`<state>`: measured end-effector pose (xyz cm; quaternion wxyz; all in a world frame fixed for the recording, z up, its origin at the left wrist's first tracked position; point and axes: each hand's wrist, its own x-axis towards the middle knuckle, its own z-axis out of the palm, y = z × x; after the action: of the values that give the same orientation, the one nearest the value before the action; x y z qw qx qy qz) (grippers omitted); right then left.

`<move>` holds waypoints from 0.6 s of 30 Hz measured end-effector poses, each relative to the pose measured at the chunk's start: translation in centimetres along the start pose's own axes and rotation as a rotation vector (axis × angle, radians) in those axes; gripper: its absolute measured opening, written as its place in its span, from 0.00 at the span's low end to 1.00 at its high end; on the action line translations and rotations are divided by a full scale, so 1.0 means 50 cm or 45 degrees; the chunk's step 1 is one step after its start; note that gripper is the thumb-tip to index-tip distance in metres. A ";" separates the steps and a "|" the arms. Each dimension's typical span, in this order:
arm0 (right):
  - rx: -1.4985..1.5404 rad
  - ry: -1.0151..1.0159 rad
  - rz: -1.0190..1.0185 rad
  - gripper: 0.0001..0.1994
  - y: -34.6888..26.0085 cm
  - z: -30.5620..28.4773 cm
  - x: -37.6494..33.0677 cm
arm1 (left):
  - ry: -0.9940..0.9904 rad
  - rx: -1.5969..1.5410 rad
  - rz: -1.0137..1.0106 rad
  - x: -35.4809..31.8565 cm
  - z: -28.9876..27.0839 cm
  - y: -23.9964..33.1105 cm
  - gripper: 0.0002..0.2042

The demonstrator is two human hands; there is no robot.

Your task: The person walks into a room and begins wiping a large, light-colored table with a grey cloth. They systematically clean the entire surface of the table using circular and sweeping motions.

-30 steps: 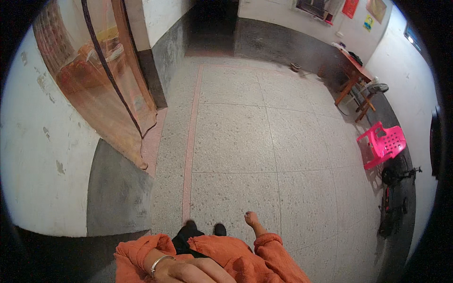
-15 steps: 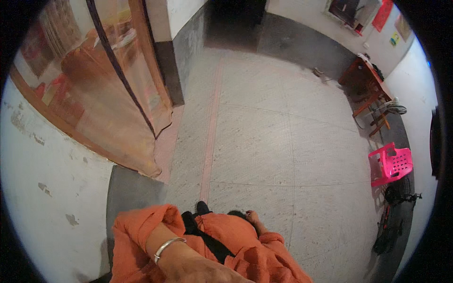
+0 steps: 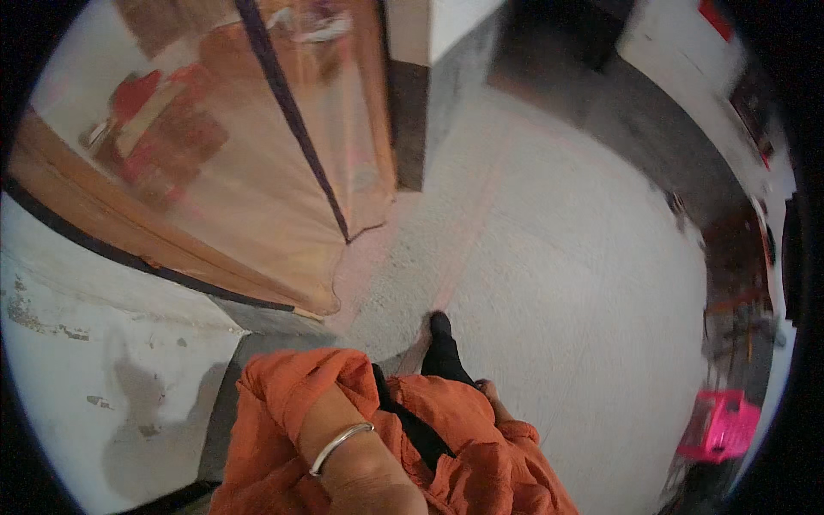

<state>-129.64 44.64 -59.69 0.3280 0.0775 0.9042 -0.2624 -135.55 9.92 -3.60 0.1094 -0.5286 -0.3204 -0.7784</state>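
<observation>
My left hand (image 3: 378,495) is bent in at the lower edge, below a silver bangle (image 3: 340,446) on the wrist. Its fingers are cut off by the frame, so what they hold, if anything, is hidden. The rolled orange sleeve (image 3: 296,390) covers that upper arm. My right hand (image 3: 489,391) hangs low beside the dark trouser leg (image 3: 446,360). Too little of its fingers shows to tell their pose. One foot in a dark shoe (image 3: 439,324) is set forward on the pale floor (image 3: 566,283).
A sheer tan curtain (image 3: 257,197) with a dark strip hangs in the doorway at the left. Beside it stands a wall corner (image 3: 408,120). A dark opening (image 3: 558,43) lies ahead. Along the right wall are a wooden table (image 3: 738,257) and a pink plastic chair (image 3: 721,425).
The view has turned left, so the curtained doorway and pink chair sit further right or lower. One dark shoe has come further forward. Both hands keep much the same pose.
</observation>
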 end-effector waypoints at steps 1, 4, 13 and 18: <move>-0.026 -0.007 0.017 0.17 -0.007 -0.020 0.048 | 0.000 0.071 -0.026 0.006 -0.030 -0.024 0.07; -0.292 0.026 -0.513 0.15 -0.067 -0.107 0.165 | 0.038 0.411 -0.122 0.026 -0.142 -0.093 0.07; 0.003 0.193 -0.582 0.14 -0.390 -0.375 0.530 | 0.400 1.916 -0.281 0.064 -0.531 -0.182 0.07; 0.517 -0.375 -0.726 0.16 -0.817 -0.393 0.553 | 0.709 2.110 -0.647 -0.019 -0.790 -0.151 0.06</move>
<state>-174.61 19.33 -47.18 0.3462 -0.1526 0.7622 -0.5252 -168.74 -8.71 -16.64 0.3528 0.0129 -0.8462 -0.3991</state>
